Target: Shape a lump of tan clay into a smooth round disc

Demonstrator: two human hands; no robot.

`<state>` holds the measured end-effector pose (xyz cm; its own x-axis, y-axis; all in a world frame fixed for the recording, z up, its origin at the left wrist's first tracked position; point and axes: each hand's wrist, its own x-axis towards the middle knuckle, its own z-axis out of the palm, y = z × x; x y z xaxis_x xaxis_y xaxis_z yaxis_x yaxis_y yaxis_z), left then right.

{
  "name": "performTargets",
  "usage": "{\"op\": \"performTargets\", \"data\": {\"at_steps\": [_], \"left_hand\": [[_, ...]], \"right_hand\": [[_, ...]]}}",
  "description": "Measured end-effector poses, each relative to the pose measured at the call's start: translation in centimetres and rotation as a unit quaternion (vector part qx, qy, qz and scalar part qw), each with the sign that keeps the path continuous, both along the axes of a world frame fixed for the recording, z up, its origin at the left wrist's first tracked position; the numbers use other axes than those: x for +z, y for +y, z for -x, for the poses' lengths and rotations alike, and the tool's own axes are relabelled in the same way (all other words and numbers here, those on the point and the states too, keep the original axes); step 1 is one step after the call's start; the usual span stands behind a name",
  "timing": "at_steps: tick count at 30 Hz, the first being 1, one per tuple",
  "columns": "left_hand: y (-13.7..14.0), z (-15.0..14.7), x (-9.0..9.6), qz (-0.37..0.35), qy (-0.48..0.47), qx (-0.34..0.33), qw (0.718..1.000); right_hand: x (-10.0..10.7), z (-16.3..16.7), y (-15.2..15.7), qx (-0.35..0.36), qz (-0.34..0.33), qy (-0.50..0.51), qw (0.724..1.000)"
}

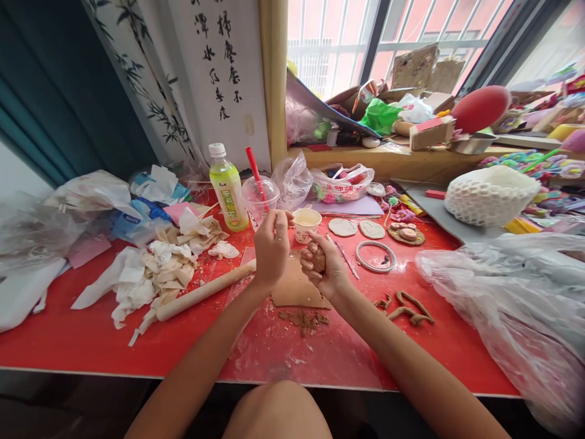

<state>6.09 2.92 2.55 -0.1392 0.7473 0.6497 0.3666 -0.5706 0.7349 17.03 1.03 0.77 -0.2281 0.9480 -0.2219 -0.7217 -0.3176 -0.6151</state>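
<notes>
My right hand (pixel 325 263) is curled round a lump of brown clay (pixel 320 261), held above a flat clay slab (pixel 299 286). To its left, my left hand (pixel 272 249) is raised with the fingers closed in a pinch; whatever they hold, if anything, is hidden. Just behind both hands stands a paper cup (pixel 306 224) with pale liquid in it. Clay crumbs (pixel 305 321) lie at the slab's near edge. A wooden rolling pin (pixel 205 291) rests to the left, its far end by my left wrist. Rolled clay strips (pixel 404 308) lie to the right.
A green drink bottle (pixel 226 189) and a plastic cup with a red straw (pixel 259 196) stand behind. Crumpled tissues (pixel 159 268) are heaped left. Right are a white ring (pixel 375 256), pale clay discs (pixel 342 227) and a large plastic bag (pixel 498 305) hanging over the red table's (pixel 183 350) edge.
</notes>
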Motion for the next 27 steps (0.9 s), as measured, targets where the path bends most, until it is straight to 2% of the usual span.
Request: {"op": "performTargets", "data": {"at_steps": [2,3,5,7,8,11,13,15,17,20,22,24,25,27], "left_hand": [[-0.2,0.2,-0.1,-0.080,0.093,0.011,0.992],[-0.4,0.2,-0.2,-0.135,0.158,0.010,0.978],[-0.6,0.0,-0.6,-0.231,0.284,-0.003,0.931],[-0.8,-0.3,-1.0,-0.265,0.355,0.002,0.896],[-0.8,-0.4,-1.1,-0.257,0.365,0.011,0.895],[-0.3,0.1,-0.7,-0.191,0.332,0.056,0.922],[0.1,0.9,0.1,-0.116,0.247,0.065,0.960],[0.5,1.7,1.0,-0.017,0.103,0.039,0.994],[0.7,2.2,1.8,0.065,-0.042,-0.009,0.997],[0.4,1.9,1.9,0.086,-0.123,-0.045,0.988],[-0.1,1.1,1.4,0.084,-0.091,-0.089,0.988],[-0.5,0.1,0.5,0.061,0.019,-0.148,0.987],[-0.8,-0.5,0.1,0.036,0.095,-0.177,0.979],[-1.3,-1.5,-0.5,-0.026,0.235,-0.224,0.946]], "right_hand": [[0.1,-0.1,-0.1,-0.003,-0.009,-0.002,1.000],[0.3,-0.1,-0.1,-0.009,-0.018,0.000,1.000],[0.8,-0.1,-0.4,-0.001,-0.038,0.009,0.999],[1.3,-0.1,-0.8,0.037,-0.045,0.025,0.998],[1.5,0.0,-1.0,0.060,-0.043,0.037,0.997],[1.6,0.7,-1.7,0.129,-0.053,0.067,0.988],[1.3,1.4,-2.1,0.183,-0.087,0.076,0.976],[0.9,1.9,-2.3,0.219,-0.108,0.079,0.967],[0.7,2.2,-2.4,0.226,-0.100,0.085,0.965],[0.5,2.1,-2.1,0.198,-0.077,0.106,0.972],[0.4,1.7,-1.5,0.153,-0.064,0.116,0.979],[0.4,1.3,-0.8,0.103,-0.050,0.106,0.988],[0.4,1.1,-0.5,0.079,-0.045,0.095,0.991],[0.5,1.0,-0.3,0.028,-0.046,0.069,0.996]]}}
